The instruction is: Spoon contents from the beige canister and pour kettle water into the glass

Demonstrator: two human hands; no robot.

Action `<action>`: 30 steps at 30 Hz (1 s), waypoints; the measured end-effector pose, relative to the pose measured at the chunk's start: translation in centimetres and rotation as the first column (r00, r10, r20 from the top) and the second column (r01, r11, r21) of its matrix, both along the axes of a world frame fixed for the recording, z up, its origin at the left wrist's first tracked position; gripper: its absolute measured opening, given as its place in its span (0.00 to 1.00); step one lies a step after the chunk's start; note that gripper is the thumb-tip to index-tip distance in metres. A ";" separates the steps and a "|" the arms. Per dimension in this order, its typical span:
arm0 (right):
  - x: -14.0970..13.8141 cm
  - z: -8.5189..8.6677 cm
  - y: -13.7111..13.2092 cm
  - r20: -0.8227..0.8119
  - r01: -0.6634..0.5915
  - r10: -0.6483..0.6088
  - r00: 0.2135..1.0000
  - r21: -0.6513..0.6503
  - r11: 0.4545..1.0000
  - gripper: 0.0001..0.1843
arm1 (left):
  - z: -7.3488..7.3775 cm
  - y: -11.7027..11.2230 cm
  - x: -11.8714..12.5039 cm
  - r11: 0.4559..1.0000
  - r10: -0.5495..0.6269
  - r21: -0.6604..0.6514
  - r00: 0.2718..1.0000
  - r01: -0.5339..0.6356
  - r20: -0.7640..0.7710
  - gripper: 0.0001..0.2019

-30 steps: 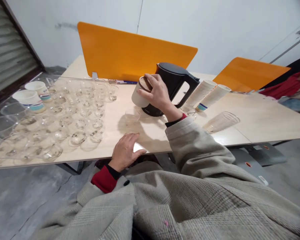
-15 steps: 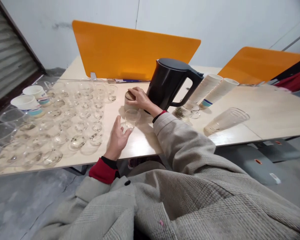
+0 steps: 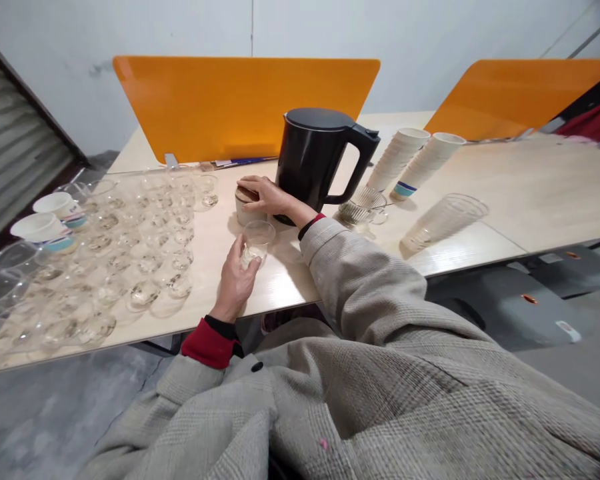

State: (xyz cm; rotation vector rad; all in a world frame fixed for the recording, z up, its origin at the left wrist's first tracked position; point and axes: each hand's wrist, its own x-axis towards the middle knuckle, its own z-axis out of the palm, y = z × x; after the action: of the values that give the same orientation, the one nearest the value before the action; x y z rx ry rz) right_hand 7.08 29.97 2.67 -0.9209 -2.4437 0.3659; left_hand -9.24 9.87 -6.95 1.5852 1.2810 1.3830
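My left hand (image 3: 236, 283) is wrapped round a small clear glass cup (image 3: 258, 239) that stands on the wooden table (image 3: 480, 200). Just behind it, my right hand (image 3: 266, 195) rests on top of a beige paper cup (image 3: 243, 209) standing upright on the table, fingers curled over its rim. A black electric kettle (image 3: 314, 155) stands right beside that hand, handle pointing right.
Several small clear glass cups (image 3: 145, 233) cover the table's left half, with two paper cups (image 3: 45, 217) at the far left. Right of the kettle lie a glass mug (image 3: 363, 205), two stacks of paper cups (image 3: 413, 160) and a clear plastic cup stack (image 3: 443, 219). Orange dividers (image 3: 240, 103) stand behind.
My right hand has lowered the paper cup from beside the kettle down onto the table. My left hand moved forward from the table edge and closed on the glass cup.
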 end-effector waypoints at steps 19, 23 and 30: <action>1.8 1.2 -4.6 -0.161 0.107 -0.101 0.982 0.032 0.994 0.41 | 0.3 -1.3 -0.1 0.995 0.093 0.044 0.996 -0.093 -0.006 0.31; 4.8 2.5 -11.1 -0.458 0.273 -0.179 0.871 0.147 0.951 0.26 | -0.1 -1.7 -0.7 0.996 0.087 0.013 0.990 -0.089 0.106 0.32; 11.7 2.0 -11.3 -0.786 0.785 -0.404 0.468 0.160 0.598 0.29 | -0.3 -1.5 -0.7 0.994 0.098 0.029 0.988 -0.103 0.120 0.32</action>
State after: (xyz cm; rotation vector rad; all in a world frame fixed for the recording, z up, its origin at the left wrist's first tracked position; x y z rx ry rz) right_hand 18.78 18.64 4.67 -1.1025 -1.2469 -0.2076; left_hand -9.92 8.36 -7.21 1.4554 1.2872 1.5453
